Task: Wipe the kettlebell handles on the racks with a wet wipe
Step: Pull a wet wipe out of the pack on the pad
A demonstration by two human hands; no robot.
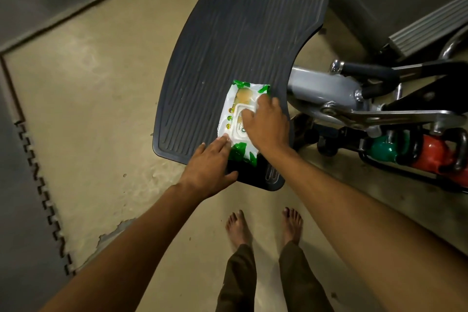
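At the lid of the wipe pack [234, 114], the right hand's fingers [266, 104] are bent down over the white flap, thumb tucked beside them. A white edge shows under the fingertips, but I cannot tell whether they pinch the flap, pinch a wipe, or only pick at it. The right hand [266, 126] comes in from 5 o'clock and covers most of the lid.

The left hand's fingers [222, 142] lie straight and flat, tips pressing the pack's edge at 7 o'clock. They hold nothing. The left hand [210, 167] seems to be there to pin the soft pack so it does not lift or slide while the other hand works the lid.

The pack lies flat, lid up, on the ribbed black surface [228, 45], toward its 5 o'clock end, near the person. That probably puts it within reach of both hands, and the ribs should help it stay put.

The kettlebells are well apart from the hands, at 4 o'clock from the pack. A green one [382, 149] and a red one [430, 154] sit side by side on a low black rack [367, 159] near the floor [101, 109], dark handles [461, 149] showing. Neither is touched yet. By my reading, the step in hand is getting a wipe out, and the wiping itself has not begun.

Bare feet [238, 228] stand on the floor at 6 o'clock, facing the surface.
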